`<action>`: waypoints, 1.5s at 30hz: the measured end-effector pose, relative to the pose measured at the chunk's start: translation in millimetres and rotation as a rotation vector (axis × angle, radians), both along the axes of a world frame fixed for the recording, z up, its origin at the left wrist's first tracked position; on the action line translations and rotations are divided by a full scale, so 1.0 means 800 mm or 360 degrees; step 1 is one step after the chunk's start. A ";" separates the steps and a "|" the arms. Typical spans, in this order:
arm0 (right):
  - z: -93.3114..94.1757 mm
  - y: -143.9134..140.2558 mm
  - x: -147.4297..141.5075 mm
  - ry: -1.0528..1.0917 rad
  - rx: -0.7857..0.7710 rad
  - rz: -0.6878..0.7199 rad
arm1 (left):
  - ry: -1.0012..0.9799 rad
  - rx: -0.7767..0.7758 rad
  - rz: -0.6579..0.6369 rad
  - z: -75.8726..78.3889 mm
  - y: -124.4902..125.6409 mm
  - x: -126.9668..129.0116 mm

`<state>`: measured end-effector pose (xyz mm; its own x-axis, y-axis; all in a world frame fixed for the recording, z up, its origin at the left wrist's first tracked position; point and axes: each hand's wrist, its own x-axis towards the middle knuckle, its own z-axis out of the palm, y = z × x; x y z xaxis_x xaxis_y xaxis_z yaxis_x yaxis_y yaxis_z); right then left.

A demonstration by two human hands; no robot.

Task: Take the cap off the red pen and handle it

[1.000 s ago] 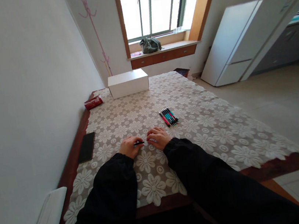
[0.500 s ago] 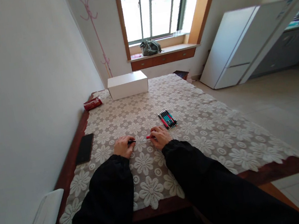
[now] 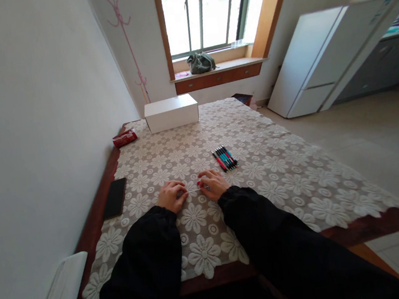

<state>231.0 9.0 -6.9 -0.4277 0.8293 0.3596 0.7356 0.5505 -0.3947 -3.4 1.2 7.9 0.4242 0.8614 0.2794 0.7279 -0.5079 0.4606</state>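
the left hand has its fingertips pinched at the left end of a thin pale rod, low over the tablecloth; whether it hides another part, i cannot tell. the rod spans the gap to the right hand, which grips a small red piece between thumb and finger, the rod's right end meeting those fingers. just beyond that hand, a row of pens lies side by side, touched by neither hand. the work on the held parts looks midway: rod and red piece are in hand, not yet one whole pen. whether the row is finished or waiting, i cannot tell.

for room, the table's left edge runs along the wall, with a dark flat case near it; beyond the hands, a white box limits the far end. the right side of the cloth offers the widest space, and the near edge sits under the forearms.
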 end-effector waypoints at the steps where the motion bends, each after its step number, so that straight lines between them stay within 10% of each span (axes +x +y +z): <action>1: 0.000 0.000 0.001 -0.0007 -0.0001 -0.0011 | 0.0005 -0.0007 0.0016 0.000 0.000 0.000; 22: -0.009 0.016 0.019 -0.0085 -0.0009 -0.0301 | 0.0039 -0.0038 0.0256 0.000 0.002 -0.010; 45: 0.005 -0.001 -0.002 -0.0222 0.0029 0.0079 | 0.0172 0.0036 0.0211 0.007 -0.010 0.004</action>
<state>229.4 8.3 -3.1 -0.5150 0.7996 0.3089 0.7541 0.5939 -0.2802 -0.5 -6.4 13.3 0.3362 0.9057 0.2581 0.8339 -0.4137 0.3654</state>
